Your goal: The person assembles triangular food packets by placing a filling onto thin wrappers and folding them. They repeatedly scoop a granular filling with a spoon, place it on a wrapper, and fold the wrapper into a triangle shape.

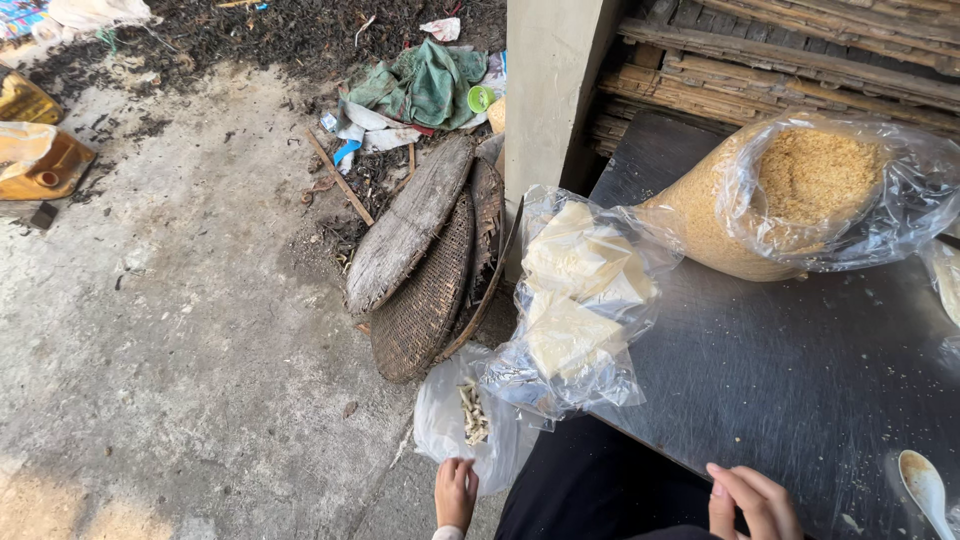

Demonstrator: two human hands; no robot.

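Altogether two bags (580,290) (800,195), one spoon (925,488), two hands (455,492) (755,500).

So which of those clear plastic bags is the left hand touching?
The low bag hanging off the table edge, with small pale bits inside. The left hand rests on it; the other bags lie on the table.

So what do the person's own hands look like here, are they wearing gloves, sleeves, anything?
Both hands are bare, with no gloves, rings or watch in view. The left hand shows a thin edge of pale cuff at the wrist, cut off by the frame's bottom. The right hand shows only fingers with short, unpainted nails; its wrist is out of frame.
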